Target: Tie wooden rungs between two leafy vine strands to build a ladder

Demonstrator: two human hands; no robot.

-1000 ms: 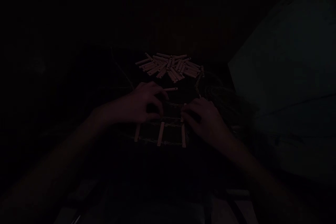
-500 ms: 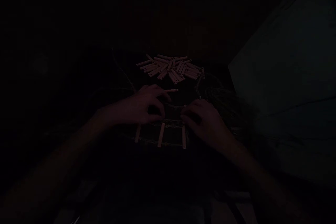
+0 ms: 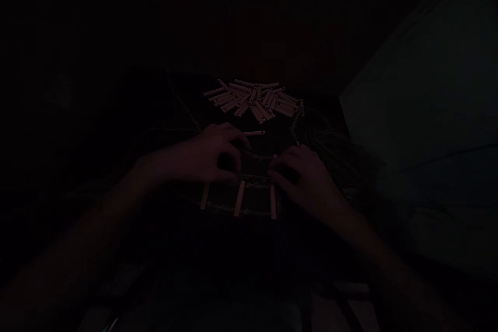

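Note:
The picture is very dark. Several short pale wooden sticks lie in a loose pile (image 3: pixel 251 99) at the far side. Nearer me, three sticks (image 3: pixel 240 198) stand side by side, joined by strands of twine (image 3: pixel 252 180) like ladder rungs. My left hand (image 3: pixel 216 155) lies over the twine, and a single loose stick (image 3: pixel 254 133) shows at its fingertips. Whether it is held, I cannot tell. My right hand (image 3: pixel 301 179) is closed at the twine where it meets the rightmost stick.
A tangled bundle of dark twine or fibre (image 3: pixel 330 150) lies right of my hands. A large pale slanted panel (image 3: pixel 428 114) fills the right side. Pale boards (image 3: pixel 350 290) show dimly at the bottom edge.
Both hands stay almost where they were. The whole view has shifted slightly, and the picture has grown a little darker.

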